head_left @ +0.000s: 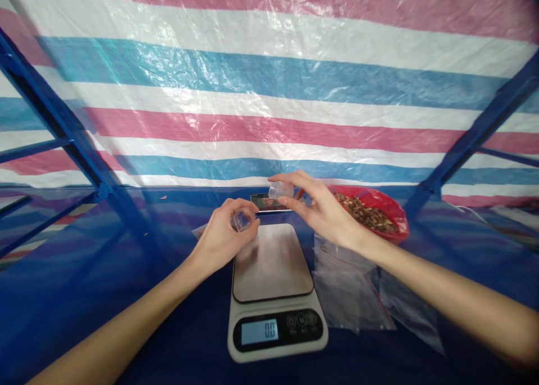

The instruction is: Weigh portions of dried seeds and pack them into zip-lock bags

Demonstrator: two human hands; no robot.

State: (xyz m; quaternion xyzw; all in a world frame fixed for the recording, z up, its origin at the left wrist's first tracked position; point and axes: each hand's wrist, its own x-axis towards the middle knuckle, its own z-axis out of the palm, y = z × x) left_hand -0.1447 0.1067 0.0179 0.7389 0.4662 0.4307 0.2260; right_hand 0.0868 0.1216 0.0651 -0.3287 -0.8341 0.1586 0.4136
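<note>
My left hand (pixel 229 230) is closed, fingers and thumb curled around a small clear plastic piece (pixel 243 220) that looks like a cup, above the left back corner of the scale. Between the thumb and fingers of my right hand (pixel 315 205) is a small clear plastic cup (pixel 281 190), tilted, over the phone. The kitchen scale (pixel 275 267) has a bare metal plate, and its display (pixel 260 331) reads 0.0. Neither hand appears to rest on the plate.
Behind the scale lies a phone (pixel 272 204) with its screen lit. A red bag (pixel 396 205) of brown dried pieces (pixel 366 211) stands at the right. Clear zip bags (pixel 347 295) lie beside the scale on the blue surface (pixel 168 329). Blue metal bars (pixel 54 115) flank a striped sheet.
</note>
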